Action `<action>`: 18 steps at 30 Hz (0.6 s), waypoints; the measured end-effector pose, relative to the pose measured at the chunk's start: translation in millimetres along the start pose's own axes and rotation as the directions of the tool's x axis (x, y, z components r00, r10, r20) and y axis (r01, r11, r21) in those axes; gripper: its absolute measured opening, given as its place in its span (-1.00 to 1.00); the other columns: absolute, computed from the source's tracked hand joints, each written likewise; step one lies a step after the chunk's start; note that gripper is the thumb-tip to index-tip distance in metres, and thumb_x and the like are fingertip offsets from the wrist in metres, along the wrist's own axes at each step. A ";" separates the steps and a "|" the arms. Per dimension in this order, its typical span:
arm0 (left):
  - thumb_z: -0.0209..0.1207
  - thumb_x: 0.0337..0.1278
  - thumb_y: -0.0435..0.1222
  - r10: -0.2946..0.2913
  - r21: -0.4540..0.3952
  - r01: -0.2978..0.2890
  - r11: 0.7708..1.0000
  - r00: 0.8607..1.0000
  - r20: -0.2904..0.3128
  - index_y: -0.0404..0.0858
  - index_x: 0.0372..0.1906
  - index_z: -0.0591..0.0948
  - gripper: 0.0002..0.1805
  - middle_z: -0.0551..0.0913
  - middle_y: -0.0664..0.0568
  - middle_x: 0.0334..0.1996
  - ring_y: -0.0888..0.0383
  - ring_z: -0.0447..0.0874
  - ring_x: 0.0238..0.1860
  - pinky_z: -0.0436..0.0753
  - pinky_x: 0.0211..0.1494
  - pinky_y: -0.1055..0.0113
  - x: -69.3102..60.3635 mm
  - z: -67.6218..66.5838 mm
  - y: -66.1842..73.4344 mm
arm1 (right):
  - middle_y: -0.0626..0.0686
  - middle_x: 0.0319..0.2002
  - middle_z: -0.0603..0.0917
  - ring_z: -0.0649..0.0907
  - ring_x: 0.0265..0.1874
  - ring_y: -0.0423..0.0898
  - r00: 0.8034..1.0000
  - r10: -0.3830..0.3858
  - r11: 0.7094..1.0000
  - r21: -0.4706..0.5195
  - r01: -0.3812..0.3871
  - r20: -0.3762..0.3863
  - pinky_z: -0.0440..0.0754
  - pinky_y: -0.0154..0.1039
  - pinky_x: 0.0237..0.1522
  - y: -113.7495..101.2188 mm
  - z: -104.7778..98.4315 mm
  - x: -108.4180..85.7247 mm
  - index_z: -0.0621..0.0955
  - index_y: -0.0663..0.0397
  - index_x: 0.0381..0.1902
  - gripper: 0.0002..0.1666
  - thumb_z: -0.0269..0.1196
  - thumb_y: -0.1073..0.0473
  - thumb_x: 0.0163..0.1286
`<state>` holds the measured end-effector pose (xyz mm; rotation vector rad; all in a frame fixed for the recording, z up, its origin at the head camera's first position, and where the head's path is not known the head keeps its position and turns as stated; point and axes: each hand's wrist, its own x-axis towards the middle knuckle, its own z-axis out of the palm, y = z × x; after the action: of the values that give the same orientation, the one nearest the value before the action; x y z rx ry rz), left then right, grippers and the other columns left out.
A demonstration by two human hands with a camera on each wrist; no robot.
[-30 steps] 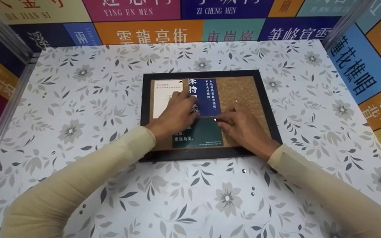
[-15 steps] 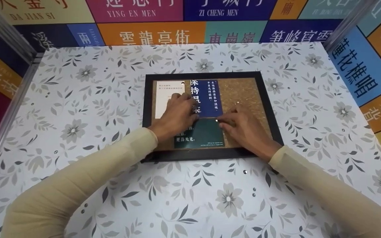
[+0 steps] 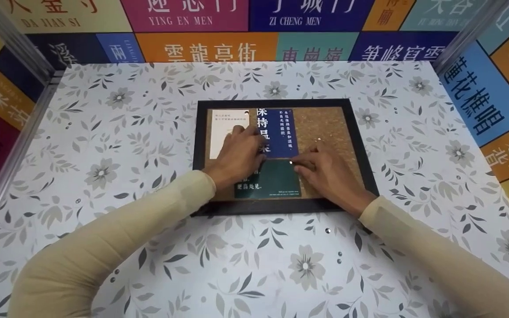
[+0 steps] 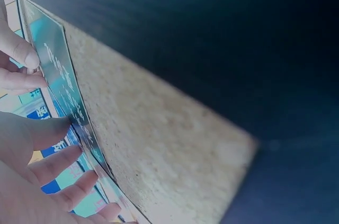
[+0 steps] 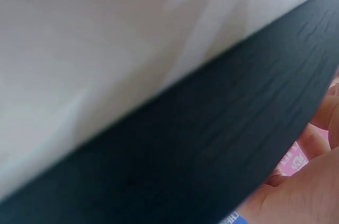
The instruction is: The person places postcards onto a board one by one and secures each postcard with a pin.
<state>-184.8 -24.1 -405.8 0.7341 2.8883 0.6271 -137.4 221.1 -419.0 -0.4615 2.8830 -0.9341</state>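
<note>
A cork board [image 3: 325,121] in a black frame [image 3: 272,206] lies on the table. It bears a white card [image 3: 218,137], a blue card [image 3: 284,132] and a green card [image 3: 276,182], all printed. My left hand [image 3: 242,152] rests its spread fingertips on the cards where they meet, as the left wrist view also shows. At the green card's upper right corner, my right hand [image 3: 328,170] pinches a small shiny thumbtack [image 3: 290,162] between thumb and forefinger; the fingers partly hide it. Most of the right wrist view is the black frame's edge [image 5: 201,123].
A dark tack [image 3: 246,112] sits at the white card's top right corner, and a shiny one [image 3: 319,139] on the bare cork. Another shiny tack [image 3: 328,230] lies on the flower-patterned tabletop [image 3: 157,247]. Colourful panels [image 3: 210,51] with lettering stand behind and beside the table.
The whole head view has shifted slightly down and right. Both hands keep their places on the board, with hardly any finger movement.
</note>
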 end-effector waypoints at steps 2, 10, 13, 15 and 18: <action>0.36 0.51 -0.24 -0.003 0.011 0.003 1.000 1.000 -0.002 -0.22 0.28 0.78 -0.64 0.63 -0.10 0.27 -0.17 0.51 0.26 0.55 0.30 -0.07 0.7 0.9 0.3 | 0.10 0.02 0.60 0.52 -0.01 0.06 1.000 0.007 1.000 -0.007 -0.007 -0.002 0.52 -0.01 0.03 -0.3 -0.1 0.0 0.81 0.03 0.26 -0.66 0.37 0.12 0.63; 0.37 0.51 -0.24 -0.004 0.013 0.004 1.000 1.000 -0.007 -0.20 0.27 0.78 -0.65 0.64 -0.07 0.25 -0.16 0.51 0.24 0.57 0.27 -0.07 1.6 2.6 0.4 | 0.14 0.05 0.63 0.55 0.02 0.09 1.000 0.005 1.000 -0.004 -0.005 -0.007 0.54 0.04 0.06 2.0 0.9 1.7 0.82 0.07 0.23 -0.68 0.40 0.16 0.60; 0.37 0.50 -0.24 -0.002 0.011 0.003 1.000 1.000 -0.013 -0.20 0.27 0.78 -0.65 0.63 -0.07 0.26 -0.15 0.51 0.23 0.57 0.26 -0.07 1.4 2.5 -0.1 | 0.14 0.05 0.65 0.57 0.02 0.09 1.000 -0.001 1.000 -0.006 0.001 -0.013 0.56 0.04 0.06 1.8 1.1 2.5 0.83 0.08 0.21 -0.68 0.41 0.17 0.59; 0.37 0.50 -0.24 -0.003 0.012 0.003 1.000 1.000 -0.013 -0.20 0.27 0.78 -0.66 0.63 -0.07 0.27 -0.16 0.51 0.23 0.58 0.27 -0.07 1.2 2.3 -0.3 | 0.14 0.07 0.65 0.58 0.03 0.09 1.000 -0.007 1.000 -0.003 0.007 -0.016 0.57 0.04 0.07 1.8 1.0 2.3 0.83 0.08 0.21 -0.68 0.42 0.17 0.58; 0.36 0.51 -0.23 0.004 0.020 -0.003 1.000 1.000 -0.015 -0.20 0.28 0.77 -0.65 0.63 -0.08 0.27 -0.17 0.52 0.23 0.58 0.27 -0.08 1.4 1.5 0.7 | 0.14 0.08 0.64 0.58 0.04 0.10 1.000 -0.016 1.000 -0.001 0.016 -0.024 0.58 0.05 0.09 2.2 -0.7 -2.0 0.81 0.07 0.25 -0.65 0.42 0.19 0.57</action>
<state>-185.5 -22.4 -406.8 0.7403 2.9122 0.6078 -136.2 223.8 -419.8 -0.4778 2.9051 -0.9471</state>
